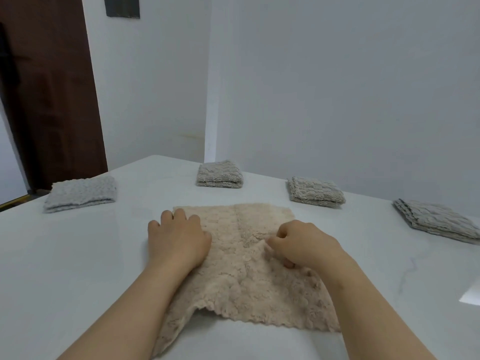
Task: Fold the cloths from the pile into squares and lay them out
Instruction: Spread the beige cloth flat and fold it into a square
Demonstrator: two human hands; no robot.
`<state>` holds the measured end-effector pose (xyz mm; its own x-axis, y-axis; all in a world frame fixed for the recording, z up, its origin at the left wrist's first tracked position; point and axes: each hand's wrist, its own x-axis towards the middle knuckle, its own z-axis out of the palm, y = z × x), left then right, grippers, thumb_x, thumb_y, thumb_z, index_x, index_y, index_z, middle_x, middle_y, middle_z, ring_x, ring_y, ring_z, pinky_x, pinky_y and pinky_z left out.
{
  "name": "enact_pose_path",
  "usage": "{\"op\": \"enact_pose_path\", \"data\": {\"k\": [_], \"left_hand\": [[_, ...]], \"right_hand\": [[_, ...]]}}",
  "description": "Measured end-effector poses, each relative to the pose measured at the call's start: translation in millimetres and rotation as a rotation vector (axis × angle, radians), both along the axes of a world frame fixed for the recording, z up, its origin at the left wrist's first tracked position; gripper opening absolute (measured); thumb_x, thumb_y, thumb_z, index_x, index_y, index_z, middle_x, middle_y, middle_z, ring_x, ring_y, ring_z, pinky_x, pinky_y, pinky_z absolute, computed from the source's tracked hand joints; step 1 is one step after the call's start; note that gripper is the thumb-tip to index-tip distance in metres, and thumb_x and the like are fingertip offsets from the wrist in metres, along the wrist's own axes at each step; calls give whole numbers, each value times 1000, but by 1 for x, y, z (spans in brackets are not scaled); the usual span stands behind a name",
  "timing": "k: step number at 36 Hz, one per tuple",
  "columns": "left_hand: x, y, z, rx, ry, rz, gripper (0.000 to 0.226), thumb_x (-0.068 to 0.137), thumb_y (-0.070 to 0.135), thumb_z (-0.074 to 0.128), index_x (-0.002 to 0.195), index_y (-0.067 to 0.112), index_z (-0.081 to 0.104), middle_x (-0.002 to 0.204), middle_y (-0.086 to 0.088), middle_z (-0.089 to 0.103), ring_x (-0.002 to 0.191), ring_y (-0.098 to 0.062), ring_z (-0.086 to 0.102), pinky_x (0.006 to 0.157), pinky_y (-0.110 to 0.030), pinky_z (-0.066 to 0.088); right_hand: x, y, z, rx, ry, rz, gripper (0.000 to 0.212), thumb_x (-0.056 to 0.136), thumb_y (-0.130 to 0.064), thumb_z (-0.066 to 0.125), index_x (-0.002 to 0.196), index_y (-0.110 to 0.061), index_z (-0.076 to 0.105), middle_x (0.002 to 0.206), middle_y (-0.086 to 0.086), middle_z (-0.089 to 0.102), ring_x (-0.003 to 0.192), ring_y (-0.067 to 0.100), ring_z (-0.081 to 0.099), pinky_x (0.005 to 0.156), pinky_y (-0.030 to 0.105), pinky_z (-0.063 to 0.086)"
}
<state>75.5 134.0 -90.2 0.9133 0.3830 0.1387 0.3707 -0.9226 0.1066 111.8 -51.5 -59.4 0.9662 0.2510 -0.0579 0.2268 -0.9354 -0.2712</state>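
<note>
Where fingers (283, 233) pinch, the fluffy beige cloth (233, 284) puckers.

A beige cloth (241, 261) lies spread on the white surface (78, 255). The left hand (179, 240) presses flat on its left edge, and the right hand (304, 245) pinches a ridge near its middle. Beyond, set apart in a row: a pale grey square (80, 193), a taupe square (219, 175), a second taupe square (315, 190) and a dark-edged grey square (436, 220).

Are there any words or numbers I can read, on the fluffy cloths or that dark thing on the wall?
There are none. The beige cloth, the pale grey folded cloth, the middle folded cloth, the ribbed folded cloth, the far-right folded cloth and the table carry no words, labels or numbers. The dark panel on the wall looks blank; the picture's top edge cuts it off.
</note>
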Motion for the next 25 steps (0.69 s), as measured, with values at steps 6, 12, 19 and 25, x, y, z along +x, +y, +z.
{"op": "enact_pose_path", "data": {"k": [6,12,19,25], "left_hand": [[10,-5,-12,-202,-28,-263,44,94,36,34,137,28,36,147,3,32,136,-21,28,111,-37,26],[9,2,-17,-75,227,-302,56,93,59,18,146,42,7,158,10,-1,146,-19,-2,116,-45,2],[3,27,-7,-86,277,-260,55,93,59,22,145,42,11,157,11,1,146,-19,-3,115,-49,2],[4,8,-1,-141,40,-409,46,97,36,37,142,34,28,153,7,21,143,-14,15,115,-40,18]], "right_hand": [[2,10,-19,72,-206,78,35,93,-38,40,125,-27,50,130,-2,53,120,23,43,97,35,36],[8,5,-35,-19,-26,154,50,93,-55,35,140,-38,30,151,-14,25,140,20,19,113,39,13],[12,-3,-30,-52,24,199,53,92,-53,41,141,-35,31,151,-12,27,139,17,23,111,39,19],[9,2,-23,-21,-83,173,53,91,-45,48,140,-32,34,148,-8,34,134,21,33,108,41,26]]}}
